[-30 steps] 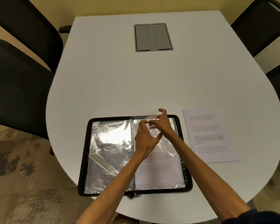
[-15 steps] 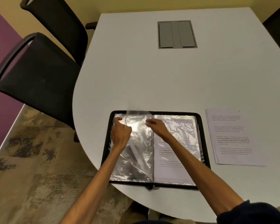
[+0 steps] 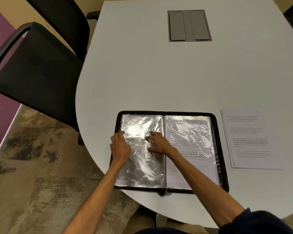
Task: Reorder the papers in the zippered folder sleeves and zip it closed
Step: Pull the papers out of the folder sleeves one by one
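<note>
Black zippered folder [image 3: 217,137] lying open at the near edge of the white rounded table [image 3: 159,73], left hand [image 3: 120,147] and right hand [image 3: 157,143] spread flat on its crinkled clear left sleeve [image 3: 139,159], printed sheet in the right sleeve [image 3: 191,141], loose stack of printed papers [image 3: 249,139] just right of the folder

Even, fairly dim indoor light from overhead; the white counter [image 3: 159,73] reads grey. Strong glare streaks the clear sleeves [image 3: 140,146] at centre frame. Wide-angle bending curves the frame edges, and printed text on the loose papers [image 3: 249,139] is softly blurred
</note>
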Tool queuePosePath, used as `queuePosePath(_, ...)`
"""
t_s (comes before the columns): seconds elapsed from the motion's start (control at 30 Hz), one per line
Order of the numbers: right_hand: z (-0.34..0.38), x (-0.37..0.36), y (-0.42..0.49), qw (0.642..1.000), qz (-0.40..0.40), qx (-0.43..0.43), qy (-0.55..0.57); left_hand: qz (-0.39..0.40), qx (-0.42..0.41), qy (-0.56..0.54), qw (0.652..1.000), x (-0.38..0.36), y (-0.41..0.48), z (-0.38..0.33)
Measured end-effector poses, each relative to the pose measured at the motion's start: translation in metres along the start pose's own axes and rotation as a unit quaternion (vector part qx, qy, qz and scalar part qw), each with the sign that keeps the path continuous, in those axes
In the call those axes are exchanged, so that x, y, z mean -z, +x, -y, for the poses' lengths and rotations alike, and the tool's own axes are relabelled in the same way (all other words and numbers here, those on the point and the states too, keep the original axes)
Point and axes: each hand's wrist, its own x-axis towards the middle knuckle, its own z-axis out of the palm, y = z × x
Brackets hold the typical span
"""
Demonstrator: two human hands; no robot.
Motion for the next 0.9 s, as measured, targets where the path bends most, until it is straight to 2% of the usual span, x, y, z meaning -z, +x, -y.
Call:
queuePosePath(0.07,-0.006,0.008,-0.001,0.995,-0.035,0.001,0.092,0.013,-0.019,-0.009,1.000,-0.009,-0.001,-0.009)
queuePosePath(0.13,-0.018,0.020,-0.007,0.982,-0.106,-0.019,0.157,0.019,-0.054,-0.024,0.998,-0.015,-0.001,-0.023)
queuePosePath(0.23,-0.044,0.043,-0.020,0.966,-0.172,-0.073,0.176,0.030,-0.110,-0.046,0.992,-0.022,0.007,-0.048)
queuePosePath(0.4,-0.103,0.081,-0.041,0.948,-0.232,-0.145,0.161,0.058,-0.175,-0.068,0.981,-0.039,0.027,-0.101)
queuePosePath(0.53,-0.141,0.100,-0.058,0.947,-0.226,-0.186,0.132,0.099,-0.211,-0.073,0.970,-0.056,0.033,-0.145)
queuePosePath(0.77,-0.175,0.107,-0.071,0.964,-0.197,-0.178,0.009,0.208,-0.264,0.052,0.940,-0.096,0.040,-0.177)
queuePosePath(0.9,-0.185,0.097,-0.072,0.954,-0.240,-0.176,-0.035,0.225,-0.241,0.055,0.942,-0.113,0.029,-0.170)
